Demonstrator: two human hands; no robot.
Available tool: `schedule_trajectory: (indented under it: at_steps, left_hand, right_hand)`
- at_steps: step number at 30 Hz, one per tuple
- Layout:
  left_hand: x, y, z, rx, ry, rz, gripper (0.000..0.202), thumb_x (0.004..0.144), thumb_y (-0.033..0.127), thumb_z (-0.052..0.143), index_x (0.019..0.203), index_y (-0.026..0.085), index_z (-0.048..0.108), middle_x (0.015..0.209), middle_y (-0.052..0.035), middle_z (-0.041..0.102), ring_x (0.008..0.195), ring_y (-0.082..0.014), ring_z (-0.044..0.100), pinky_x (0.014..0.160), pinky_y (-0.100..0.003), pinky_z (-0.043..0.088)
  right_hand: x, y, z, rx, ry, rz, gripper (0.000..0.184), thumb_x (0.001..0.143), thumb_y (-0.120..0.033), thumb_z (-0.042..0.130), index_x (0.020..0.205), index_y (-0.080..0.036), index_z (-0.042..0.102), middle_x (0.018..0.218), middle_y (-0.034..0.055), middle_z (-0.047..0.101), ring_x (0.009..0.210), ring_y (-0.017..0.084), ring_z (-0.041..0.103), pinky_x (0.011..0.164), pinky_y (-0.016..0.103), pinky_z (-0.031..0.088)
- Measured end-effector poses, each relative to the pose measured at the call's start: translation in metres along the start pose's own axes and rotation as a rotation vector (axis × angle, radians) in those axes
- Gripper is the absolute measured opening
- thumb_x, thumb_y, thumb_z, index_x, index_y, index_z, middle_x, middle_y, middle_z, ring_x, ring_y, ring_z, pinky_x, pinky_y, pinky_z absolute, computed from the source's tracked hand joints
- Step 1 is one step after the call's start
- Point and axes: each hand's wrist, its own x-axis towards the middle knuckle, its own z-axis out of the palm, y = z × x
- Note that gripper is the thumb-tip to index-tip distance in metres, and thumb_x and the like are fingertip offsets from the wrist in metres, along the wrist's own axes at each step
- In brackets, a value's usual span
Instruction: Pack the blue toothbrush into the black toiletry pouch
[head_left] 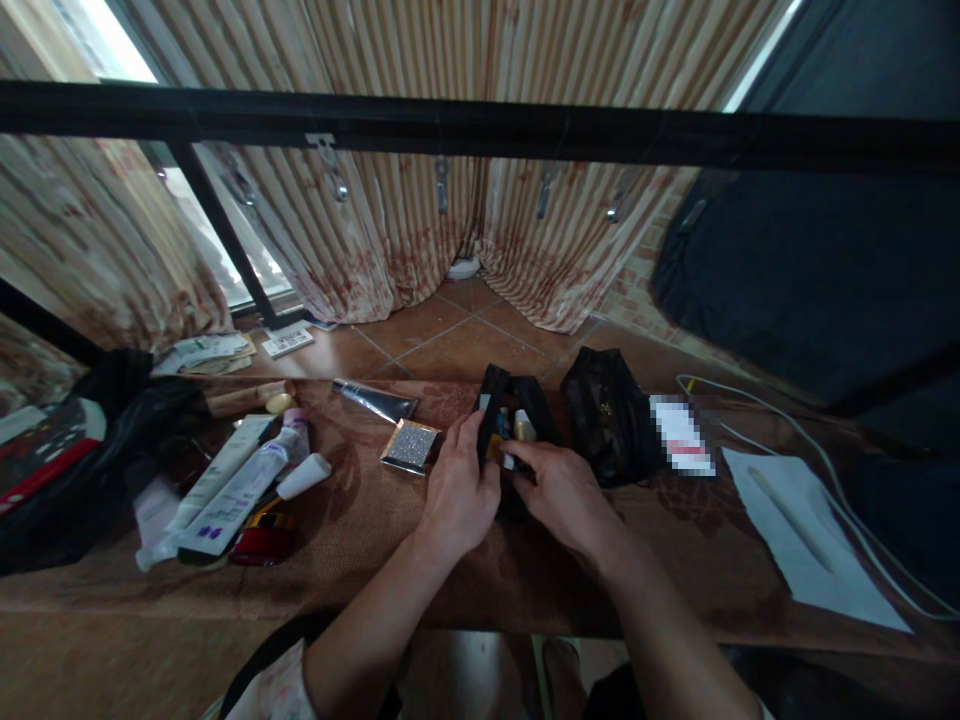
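Standing mouth-up mid-bench (360,520), the soft black pouch (517,405) runs its long axis away from the person. The left hand (459,490) pinches its near rim; the right hand (559,490) dips curled fingers inside. Contents are mostly hidden; a glittery square compact (410,446) lies just left.

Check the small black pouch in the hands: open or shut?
Open: the left hand spreads the black pouch, showing small items inside; the right hand reaches in.
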Motion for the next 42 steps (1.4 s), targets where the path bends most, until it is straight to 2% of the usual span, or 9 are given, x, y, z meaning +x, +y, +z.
schedule_trajectory:
  at_steps: [4,9,12,16,25,32,37,40,42]
  left_hand:
    - [0.003,-0.003,-0.002,-0.048,0.016,-0.045,0.057,0.080,0.007,0.046,0.135,0.018,0.045,0.137,-0.0120,0.053,0.130,-0.0259,0.050,0.113,-0.049,0.036]
    - [0.003,-0.001,-0.003,-0.005,-0.006,-0.052,0.054,0.081,0.012,0.049,0.135,0.016,0.046,0.137,-0.0137,0.052,0.130,-0.0278,0.050,0.112,-0.050,0.038]
    - [0.002,0.000,-0.003,0.032,-0.018,-0.041,0.056,0.079,0.013,0.053,0.135,0.012,0.046,0.138,-0.0162,0.051,0.131,-0.0289,0.048,0.112,-0.049,0.039]
    - [0.002,0.000,-0.003,0.024,-0.014,-0.042,0.061,0.076,0.009,0.053,0.135,0.014,0.045,0.138,-0.0152,0.051,0.131,-0.0285,0.049,0.112,-0.049,0.038]
    - [0.002,0.001,-0.005,-0.031,-0.039,-0.013,0.066,0.076,0.015,0.059,0.139,0.015,0.040,0.137,-0.0149,0.053,0.127,-0.0286,0.052,0.107,-0.048,0.043]
    - [-0.003,0.000,-0.008,-0.117,-0.246,0.087,0.092,0.070,0.033,0.077,0.148,0.019,0.030,0.148,-0.0150,0.043,0.137,-0.0301,0.042,0.115,-0.050,0.034]
    - [-0.001,-0.009,-0.019,-0.227,-0.314,0.054,0.114,0.058,0.026,0.086,0.152,0.024,0.022,0.146,-0.0152,0.046,0.134,-0.0317,0.046,0.110,-0.052,0.040]
    - [-0.002,-0.013,-0.023,-0.253,-0.344,0.037,0.120,0.055,0.021,0.087,0.154,0.023,0.019,0.141,-0.0154,0.051,0.130,-0.0308,0.051,0.108,-0.051,0.043]
    - [-0.004,-0.014,-0.022,-0.255,-0.375,0.048,0.123,0.053,0.020,0.087,0.154,0.023,0.017,0.139,-0.0148,0.053,0.129,-0.0298,0.052,0.108,-0.049,0.043]
  right_hand:
    - [-0.002,-0.002,0.000,-0.018,-0.098,-0.075,0.046,0.080,-0.009,0.053,0.123,-0.023,0.060,0.095,0.0060,0.072,0.090,0.021,0.067,0.084,0.033,0.048]
    - [-0.004,-0.002,-0.003,0.015,-0.193,-0.091,0.033,0.080,-0.014,0.056,0.112,-0.020,0.059,0.081,0.0030,0.072,0.088,0.023,0.066,0.093,0.038,0.043]
    - [-0.004,0.000,-0.007,0.086,-0.210,-0.093,0.051,0.077,-0.013,0.060,0.127,-0.019,0.053,0.079,0.0002,0.071,0.087,0.022,0.066,0.097,0.040,0.040]
    - [-0.005,0.004,-0.018,0.198,-0.178,-0.081,0.064,0.075,-0.015,0.065,0.136,-0.022,0.049,0.076,-0.0019,0.068,0.083,0.019,0.065,0.084,0.035,0.046]
    - [-0.005,0.007,-0.021,0.196,0.108,-0.078,0.024,0.085,-0.027,0.063,0.109,-0.024,0.068,0.059,-0.0054,0.061,0.069,0.016,0.063,0.097,0.042,0.044]
    - [-0.002,-0.007,-0.017,0.203,0.435,-0.142,0.015,0.091,-0.027,0.057,0.097,-0.024,0.071,0.084,0.0008,0.074,0.081,0.017,0.068,0.103,0.042,0.043]
    - [0.002,0.007,-0.016,0.264,0.607,0.133,0.029,0.091,-0.036,0.056,0.111,-0.019,0.067,0.107,0.0108,0.071,0.100,0.023,0.065,0.094,0.043,0.048]
    - [0.006,0.021,-0.003,0.392,0.542,0.363,0.052,0.087,-0.046,0.058,0.127,-0.013,0.058,0.124,0.0183,0.063,0.114,0.030,0.059,0.100,0.050,0.043]
    - [0.009,0.022,0.006,0.613,0.463,0.486,0.059,0.085,-0.052,0.059,0.131,-0.015,0.055,0.130,0.0168,0.061,0.120,0.030,0.056,0.105,0.049,0.040]
